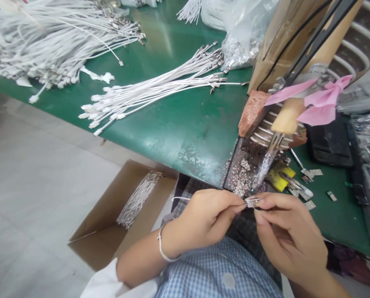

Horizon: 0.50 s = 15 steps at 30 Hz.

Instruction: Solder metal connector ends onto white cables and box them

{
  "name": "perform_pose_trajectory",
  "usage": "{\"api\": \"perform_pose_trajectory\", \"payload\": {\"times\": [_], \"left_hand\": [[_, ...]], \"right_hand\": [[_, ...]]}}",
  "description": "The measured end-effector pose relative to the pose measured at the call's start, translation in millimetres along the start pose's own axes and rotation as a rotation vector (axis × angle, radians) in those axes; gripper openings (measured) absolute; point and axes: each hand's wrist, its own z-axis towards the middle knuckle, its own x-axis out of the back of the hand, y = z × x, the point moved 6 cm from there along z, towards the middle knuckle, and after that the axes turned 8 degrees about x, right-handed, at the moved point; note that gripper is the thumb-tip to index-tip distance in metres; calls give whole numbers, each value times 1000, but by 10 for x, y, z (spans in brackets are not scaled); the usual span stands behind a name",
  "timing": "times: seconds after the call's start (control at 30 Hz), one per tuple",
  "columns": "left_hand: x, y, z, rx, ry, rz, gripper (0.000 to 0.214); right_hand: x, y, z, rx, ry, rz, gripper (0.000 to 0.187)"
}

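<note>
My left hand [211, 215] is closed in a pinch on a white cable [181, 198], whose tail sticks out behind the knuckles. At the cable's end, a small silvery metal connector piece [251, 203] sits between both hands' fingertips. The thumb and fingers of my right hand [290, 231] pinch the other side of this piece. Just above the fingertips, a soldering iron [287, 116] with a wooden handle and pink cloth tie rests in a coiled stand, its tip pointing down toward them. The exact fit of cable and connector is partly hidden by my fingers.
A bundle of white cables [154, 89] lies on the green table [200, 124], with a larger pile [57, 41] at far left. A cardboard box [94, 215] below holds more cables. A yellow sponge [279, 176], solder crumbs [241, 174] and a black phone [329, 142] are at right.
</note>
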Motion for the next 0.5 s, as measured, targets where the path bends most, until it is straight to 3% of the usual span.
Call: {"api": "perform_pose_trajectory", "payload": {"times": [0.5], "left_hand": [[27,-51,146,106,-21,-230,11]], "right_hand": [[12,15,122,59,95,23,22]]}}
